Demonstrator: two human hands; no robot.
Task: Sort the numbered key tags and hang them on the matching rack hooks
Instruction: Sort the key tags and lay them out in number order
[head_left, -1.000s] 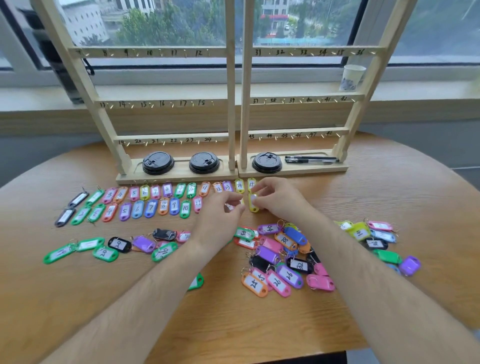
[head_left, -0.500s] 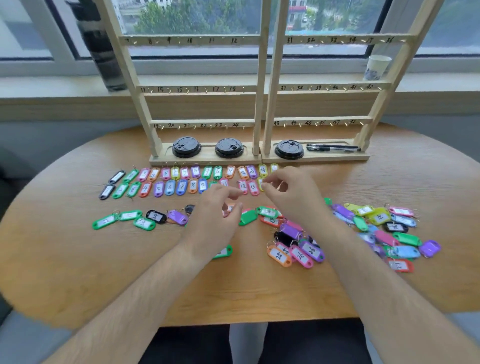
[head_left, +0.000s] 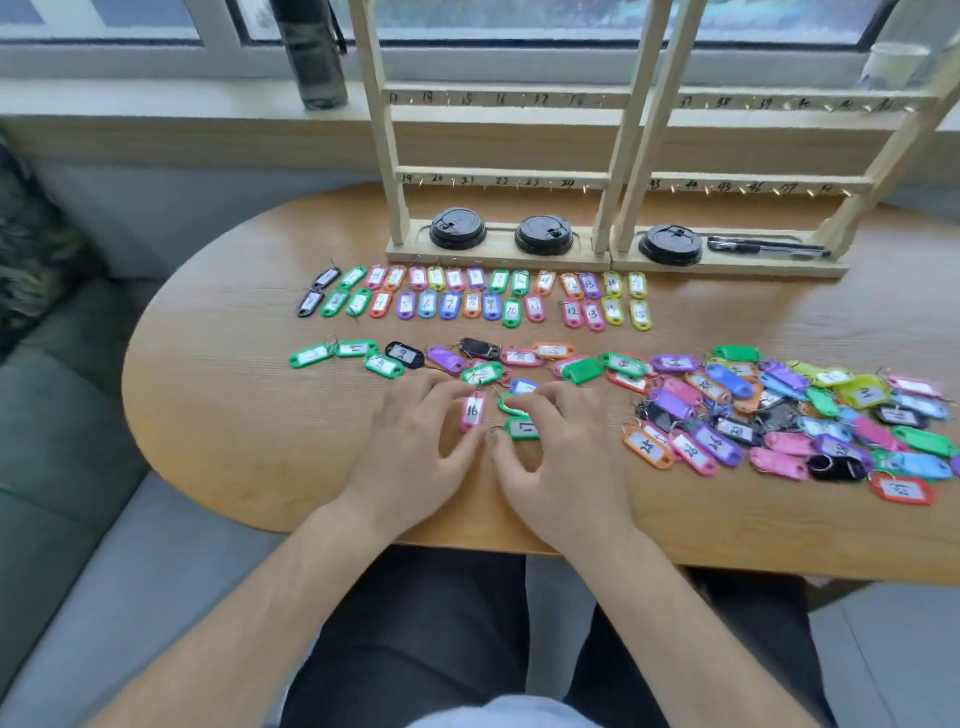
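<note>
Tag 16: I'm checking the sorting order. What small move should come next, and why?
Probably slide pink tag 16, at the left hand, up beside yellow tag 15; the sorted rows run in order and end there.

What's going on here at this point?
A person is sorting numbered key tags on a wooden table. The left hand touches pink tag 16 and the right hand touches green tag 17. Two ordered rows lie before the wooden rack, a mixed pile sits to the right, and the visible hooks are bare.
</note>
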